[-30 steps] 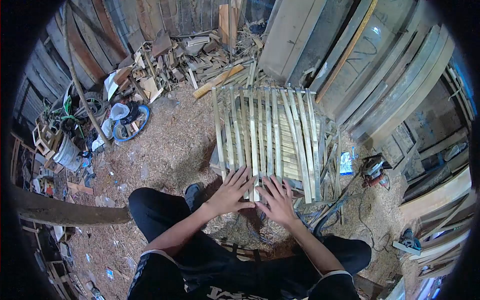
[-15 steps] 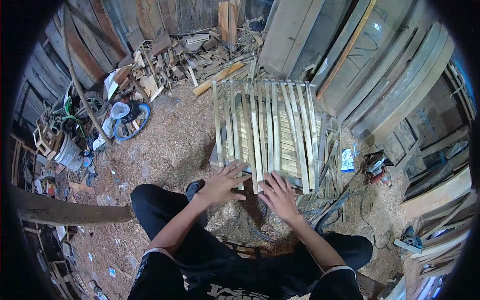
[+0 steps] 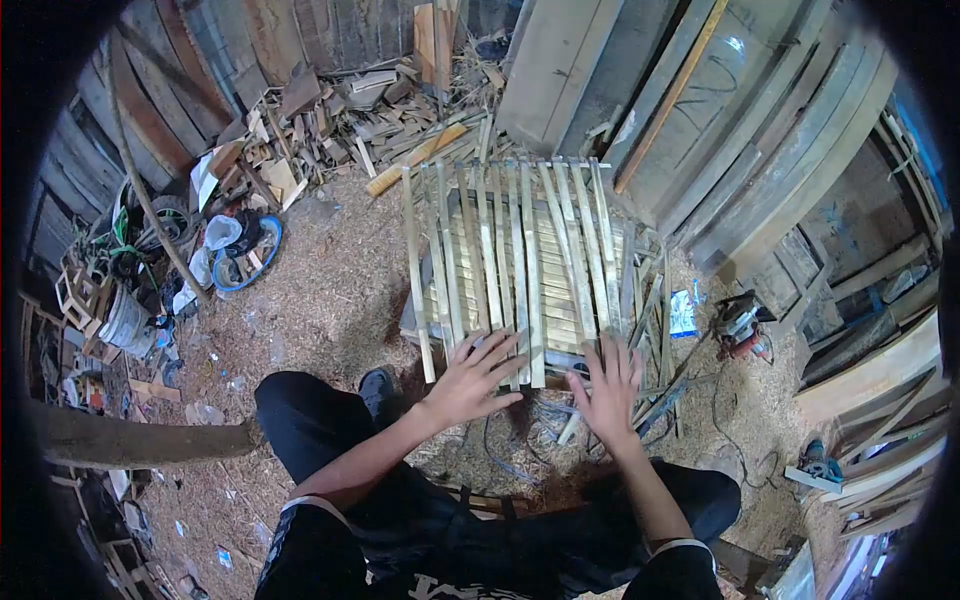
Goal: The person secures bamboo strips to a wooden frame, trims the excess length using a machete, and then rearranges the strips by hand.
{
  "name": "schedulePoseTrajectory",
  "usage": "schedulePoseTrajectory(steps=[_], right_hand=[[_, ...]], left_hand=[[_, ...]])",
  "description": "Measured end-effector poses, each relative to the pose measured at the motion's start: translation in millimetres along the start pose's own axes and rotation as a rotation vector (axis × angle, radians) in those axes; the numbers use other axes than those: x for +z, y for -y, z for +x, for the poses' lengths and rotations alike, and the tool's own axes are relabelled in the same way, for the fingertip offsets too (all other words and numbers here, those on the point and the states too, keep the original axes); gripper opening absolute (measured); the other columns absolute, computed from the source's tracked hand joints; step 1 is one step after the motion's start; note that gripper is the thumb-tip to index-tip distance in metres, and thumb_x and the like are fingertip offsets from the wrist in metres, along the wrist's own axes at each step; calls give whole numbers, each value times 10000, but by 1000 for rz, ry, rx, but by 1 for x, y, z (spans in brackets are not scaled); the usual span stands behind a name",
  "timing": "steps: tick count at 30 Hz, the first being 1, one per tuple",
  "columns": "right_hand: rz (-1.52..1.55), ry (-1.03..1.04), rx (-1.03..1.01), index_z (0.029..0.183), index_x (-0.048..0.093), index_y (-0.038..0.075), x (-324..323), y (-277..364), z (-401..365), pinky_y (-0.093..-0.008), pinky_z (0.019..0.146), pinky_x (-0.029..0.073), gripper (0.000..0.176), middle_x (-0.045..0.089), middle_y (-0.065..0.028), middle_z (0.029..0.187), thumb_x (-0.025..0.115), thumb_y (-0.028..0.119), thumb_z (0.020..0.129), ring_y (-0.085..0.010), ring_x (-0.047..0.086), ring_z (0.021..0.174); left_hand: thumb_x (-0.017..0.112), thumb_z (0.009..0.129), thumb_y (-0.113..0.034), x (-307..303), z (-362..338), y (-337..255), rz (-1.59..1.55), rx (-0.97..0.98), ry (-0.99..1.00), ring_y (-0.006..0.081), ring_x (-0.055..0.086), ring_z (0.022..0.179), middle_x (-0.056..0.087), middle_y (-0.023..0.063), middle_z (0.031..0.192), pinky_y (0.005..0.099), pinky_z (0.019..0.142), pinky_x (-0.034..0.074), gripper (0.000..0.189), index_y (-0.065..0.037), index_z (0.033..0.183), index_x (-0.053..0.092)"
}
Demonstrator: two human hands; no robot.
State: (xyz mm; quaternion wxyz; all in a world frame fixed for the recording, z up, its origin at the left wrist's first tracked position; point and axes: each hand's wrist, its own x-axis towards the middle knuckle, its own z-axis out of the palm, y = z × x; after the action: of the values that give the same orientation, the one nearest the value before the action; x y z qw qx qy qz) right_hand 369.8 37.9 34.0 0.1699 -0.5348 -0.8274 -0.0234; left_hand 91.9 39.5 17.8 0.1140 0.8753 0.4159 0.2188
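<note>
Several long, thin wooden strips lie side by side, pointing away from me, over a low slatted wooden stack. Over the near ends of the left and middle strips rests my left hand, palm down with its fingers spread. My right hand is spread too, its fingertips over the near ends of the right-hand strips. Neither hand is wrapped round a strip. At their far ends the strips meet a thin crosswise bar. The fingers hide some of the near ends.
Scrap wood is heaped at the back wall. A blue basin sits on the left amid clutter. To the right are a red-and-grey power tool, its cable on the sawdust floor, and leaning boards. A thick beam juts in from the left.
My right hand has shifted right across the near strip ends, and my left hand slightly right along them. The strips near my hands have spread apart somewhat. The camera view has shifted a little.
</note>
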Motion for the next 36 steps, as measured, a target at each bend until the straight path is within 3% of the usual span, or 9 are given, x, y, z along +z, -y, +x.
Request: schedulePoseTrajectory(steps=[5, 10, 14, 20, 29, 31, 32, 33, 36], right_hand=[[-72, 10, 40, 1386, 576, 49, 12, -9, -7, -547, 1107, 345, 470, 560, -208, 1425, 651, 277, 983, -387, 475, 1371], [216, -35, 53, 1343, 595, 59, -4, -6, -2, -490, 986, 395, 422, 607, -173, 1363, 660, 235, 965, -334, 521, 1327], [153, -66, 68, 1322, 597, 57, -2, -8, -4, -491, 1018, 366, 421, 605, -171, 1345, 674, 209, 937, -346, 523, 1306], [275, 12, 105, 1364, 552, 76, -12, -21, 0, -517, 1119, 296, 585, 595, -182, 1292, 711, 137, 804, -373, 495, 1326], [309, 311, 73, 1447, 557, 168, -35, -31, 5, -529, 1151, 311, 715, 507, -143, 1402, 792, 119, 774, -353, 434, 1404], [276, 287, 77, 1442, 594, 189, -32, -32, 2, -515, 1155, 321, 713, 488, -134, 1442, 849, 156, 777, -350, 415, 1419], [254, 275, 53, 1407, 632, 172, -22, -33, 0, -522, 1160, 299, 636, 493, -131, 1451, 839, 308, 821, -346, 407, 1422], [255, 276, 57, 1407, 632, 172, -20, -29, -1, -522, 1160, 299, 636, 493, -131, 1451, 839, 308, 821, -346, 407, 1422], [122, 165, -15, 1371, 660, 151, -7, -13, -3, -579, 1170, 223, 602, 489, -168, 1466, 741, 486, 877, -351, 383, 1441]], left_hand=[[691, 950, -455, 14, 2, -1, 63, 14, 10, 305, 415, 1475, 481, 129, 1568, 532, 1242, 241, 602, -137, 1450, 586], [718, 822, -302, 8, 2, 2, 6, 9, 35, 298, 429, 1460, 503, 132, 1539, 545, 1223, 265, 581, -119, 1365, 619], [661, 860, -303, 5, 0, 2, -5, -43, 109, 307, 405, 1483, 477, 145, 1557, 570, 1240, 232, 599, -136, 1428, 569], [656, 867, -276, 6, 2, -2, 3, -37, 142, 304, 360, 1512, 410, 154, 1604, 564, 1250, 215, 625, -138, 1464, 537], [659, 890, -266, 5, 1, 0, -15, -35, 143, 318, 337, 1524, 404, 155, 1606, 552, 1258, 217, 611, -142, 1475, 534], [658, 892, -261, 4, 2, 1, -27, -32, 135, 322, 337, 1523, 400, 156, 1610, 555, 1256, 221, 613, -145, 1480, 532], [657, 894, -256, 4, 1, 1, -38, -27, 133, 326, 338, 1522, 396, 157, 1613, 558, 1254, 226, 615, -147, 1486, 530], [657, 894, -256, 3, 1, 0, -40, -26, 136, 326, 338, 1522, 396, 157, 1613, 558, 1254, 226, 615, -147, 1486, 530], [676, 869, -261, 3, 4, -1, -87, -11, 103, 339, 352, 1505, 392, 169, 1611, 561, 1240, 235, 635, -117, 1472, 537]])
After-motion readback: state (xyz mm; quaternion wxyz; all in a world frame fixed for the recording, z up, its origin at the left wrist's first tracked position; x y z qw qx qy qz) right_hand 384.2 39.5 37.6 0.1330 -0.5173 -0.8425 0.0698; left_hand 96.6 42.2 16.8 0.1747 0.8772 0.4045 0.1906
